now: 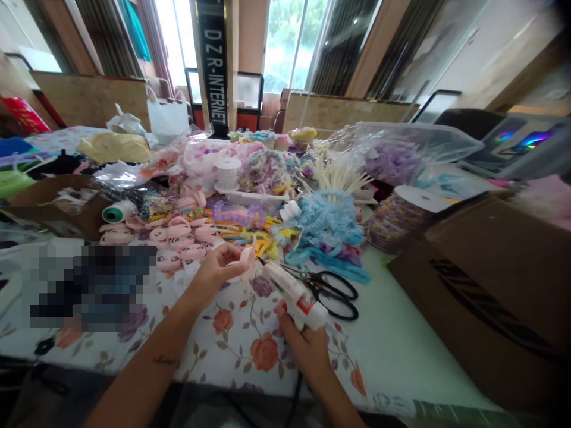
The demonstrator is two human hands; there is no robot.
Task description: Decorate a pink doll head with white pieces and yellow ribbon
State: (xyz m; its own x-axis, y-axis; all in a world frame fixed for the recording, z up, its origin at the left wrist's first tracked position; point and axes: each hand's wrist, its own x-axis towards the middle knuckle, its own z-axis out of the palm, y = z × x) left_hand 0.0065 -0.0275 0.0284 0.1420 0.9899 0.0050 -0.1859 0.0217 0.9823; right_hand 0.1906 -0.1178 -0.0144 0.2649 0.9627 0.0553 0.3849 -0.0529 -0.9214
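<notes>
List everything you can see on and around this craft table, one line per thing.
glue gun: one, white, in the right hand, nozzle toward the pink piece
pink piece: one, in the left hand
scissors: one pair, black handles, right of the glue gun
doll faces: many, pink, left of centre
thread spool: one, green, far left
blue lace trim: a heap, centre
cardboard box: one, brown, right
floral tablecloth: one, white with flowers
left hand: pinching the pink piece
right hand: gripping the glue gun

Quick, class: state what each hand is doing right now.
Left hand: closed on a small pink piece.
Right hand: closed on the white glue gun.
</notes>
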